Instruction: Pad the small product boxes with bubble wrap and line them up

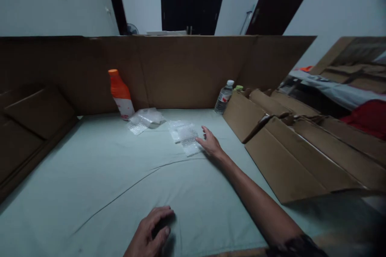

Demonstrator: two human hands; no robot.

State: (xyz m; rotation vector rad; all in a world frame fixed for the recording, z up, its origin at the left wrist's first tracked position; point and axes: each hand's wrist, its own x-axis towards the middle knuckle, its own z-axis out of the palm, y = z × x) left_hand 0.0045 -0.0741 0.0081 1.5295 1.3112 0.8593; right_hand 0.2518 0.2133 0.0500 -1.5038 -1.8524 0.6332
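Note:
My right hand [209, 141] is stretched far across the table, fingers apart and nothing in them. Its thumb is at the right edge of a flat piece of clear bubble wrap [183, 133]; whether the two touch I cannot tell. Close to the near edge, my left hand [152, 231] rests low over the cloth, thumb and fingers apart, holding nothing. Another crumpled clear plastic piece with bubble wrap [146, 119] lies farther left, beside an orange-and-white bottle [121, 95] that leans slightly.
A pale green cloth [120, 168] with a long crease covers the table. Cardboard panels [181, 72] stand along the back. Cardboard boxes [286, 160] line the right, and more cardboard [39, 116] stands left. A clear water bottle [223, 98] and a green cap [239, 88] show at the back right.

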